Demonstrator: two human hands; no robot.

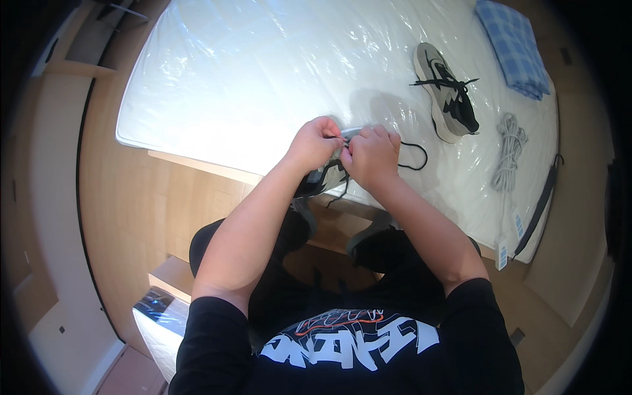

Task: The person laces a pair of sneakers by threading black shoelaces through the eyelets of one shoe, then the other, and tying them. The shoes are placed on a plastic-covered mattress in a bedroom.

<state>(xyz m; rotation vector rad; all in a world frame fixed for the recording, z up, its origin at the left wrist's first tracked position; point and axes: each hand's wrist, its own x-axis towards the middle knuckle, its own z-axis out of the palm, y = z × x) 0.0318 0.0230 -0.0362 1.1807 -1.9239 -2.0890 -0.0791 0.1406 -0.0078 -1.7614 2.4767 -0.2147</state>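
Observation:
At the near edge of the mattress, a grey and black sneaker [320,183] sits partly hidden below my two hands. My left hand [315,145] is closed in a pinch over the shoe, thumb and forefinger on the black shoelace. My right hand [373,155] is closed beside it, fingers curled round the same lace. A loop of black shoelace [424,157] sticks out to the right of that hand, and a loose end hangs down the shoe's side. Farther right lies a second grey and black sneaker [442,92], its black lace tied in a bow.
The mattress [230,79] is white and wrapped in shiny clear plastic. To the right lie a bundled grey cord [509,155] with tags, a black strap-like item [541,207] and a folded blue checked cloth [517,49]. Wooden floor [155,204] runs along the left.

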